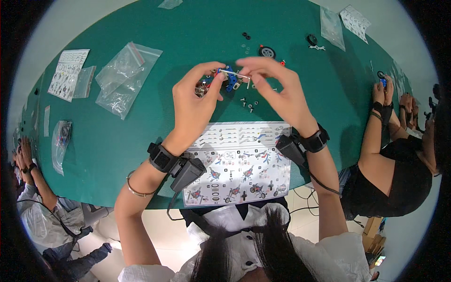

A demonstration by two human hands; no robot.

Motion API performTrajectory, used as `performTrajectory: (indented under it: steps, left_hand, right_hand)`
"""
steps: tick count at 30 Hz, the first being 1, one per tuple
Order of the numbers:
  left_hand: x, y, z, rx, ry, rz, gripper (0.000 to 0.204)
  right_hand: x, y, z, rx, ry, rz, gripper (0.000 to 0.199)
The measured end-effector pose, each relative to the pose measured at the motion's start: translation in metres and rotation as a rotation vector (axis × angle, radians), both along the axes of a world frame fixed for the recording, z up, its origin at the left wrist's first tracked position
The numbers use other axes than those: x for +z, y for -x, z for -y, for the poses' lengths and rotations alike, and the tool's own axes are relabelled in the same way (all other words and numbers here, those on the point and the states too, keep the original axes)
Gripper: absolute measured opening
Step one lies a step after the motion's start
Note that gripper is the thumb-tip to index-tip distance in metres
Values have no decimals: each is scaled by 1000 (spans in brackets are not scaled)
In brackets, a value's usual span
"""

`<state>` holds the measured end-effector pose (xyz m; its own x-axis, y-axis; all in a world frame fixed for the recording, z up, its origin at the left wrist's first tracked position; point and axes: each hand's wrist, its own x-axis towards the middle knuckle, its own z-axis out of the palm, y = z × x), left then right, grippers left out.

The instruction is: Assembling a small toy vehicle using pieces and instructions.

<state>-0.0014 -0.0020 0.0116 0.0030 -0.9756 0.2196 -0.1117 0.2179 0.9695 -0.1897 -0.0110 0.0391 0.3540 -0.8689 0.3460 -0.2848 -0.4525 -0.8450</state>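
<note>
Green bench [286, 23]: clear bags, small parts, two hands

1. Large zip bag [129, 80], left of my left hand [193, 96]; contents unreadable from my end.
2. Long bag [62, 143], far left: dark and reddish parts near its upper end.
3. Small bag [84, 82], beside a printed sheet [68, 74].
4. Upright bag [332, 28], upper right; contents indistinct.
5. Hex key [237, 74], between my hands, its straight shaft reaching the blue part [219, 70].
6. Left fingers: thumb and index pinched on the blue part. Right hand [285, 89]: fingers curved, partly open, at the key's bend; grip I cannot tell.
7. Loose screws [251, 110], just below.
</note>
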Motion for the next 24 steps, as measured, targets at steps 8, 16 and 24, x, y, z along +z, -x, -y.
performTrajectory:
  steps: [8,16,24]
  left_hand:
    - [-1,-1,-1,27,-2,13,20]
    - [2,-1,-1,-9,2,21,19]
    - [-6,-3,1,2,18,37,19]
  right_hand:
    - [1,2,-1,-42,-267,-138,17]
    - [-1,4,2,-180,530,-530,19]
    - [0,1,-3,-100,47,-201,14]
